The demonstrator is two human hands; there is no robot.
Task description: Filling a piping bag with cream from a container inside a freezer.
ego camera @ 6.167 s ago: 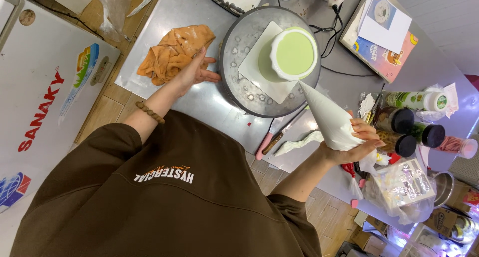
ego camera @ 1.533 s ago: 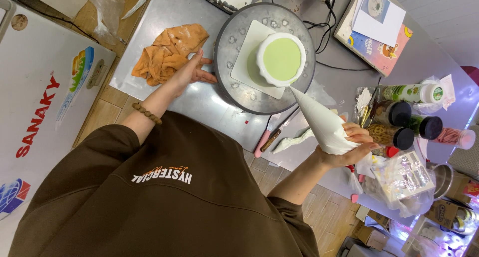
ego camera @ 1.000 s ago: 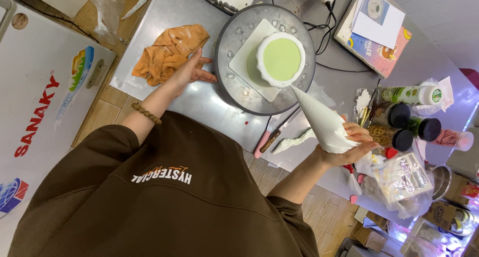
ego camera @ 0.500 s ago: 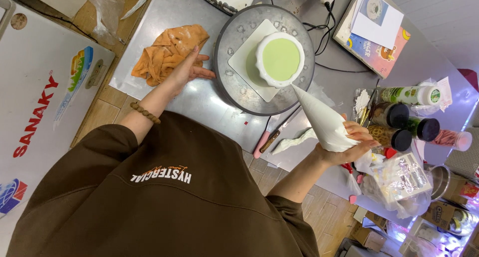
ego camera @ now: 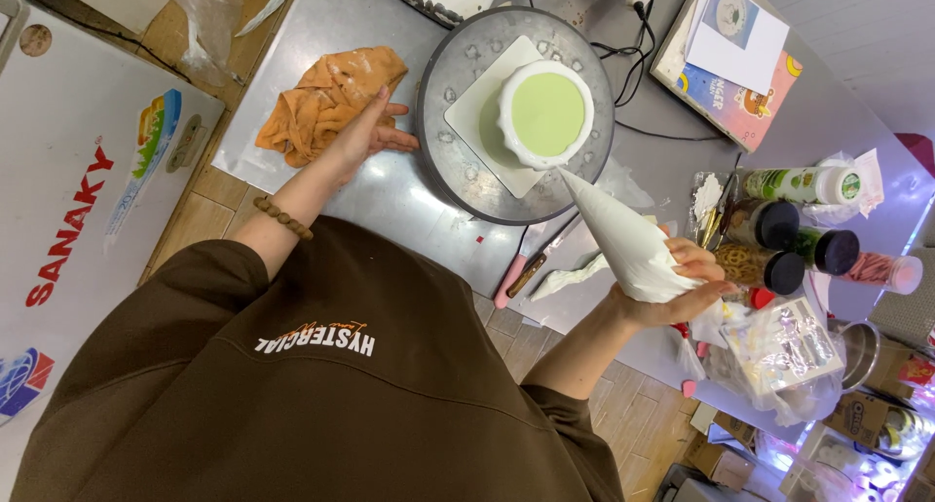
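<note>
Head view, left to right: the white chest [ego camera: 88, 190] is cut off at the frame's edge, and the person's brown top hides the near rim of the steel table [ego camera: 321, 15]. The left hand [ego camera: 362, 132] lies open, fingers spread, on the table between the orange cloth [ego camera: 326, 103] and the round turntable [ego camera: 467, 161], where a small cake [ego camera: 545, 112] with a pale green top and white sides sits on a white board. The right hand [ego camera: 677, 283] is clamped around the wide end of a white piping bag [ego camera: 623, 234], tip just beside the cake's near edge; whether it touches is hard to tell.
</note>
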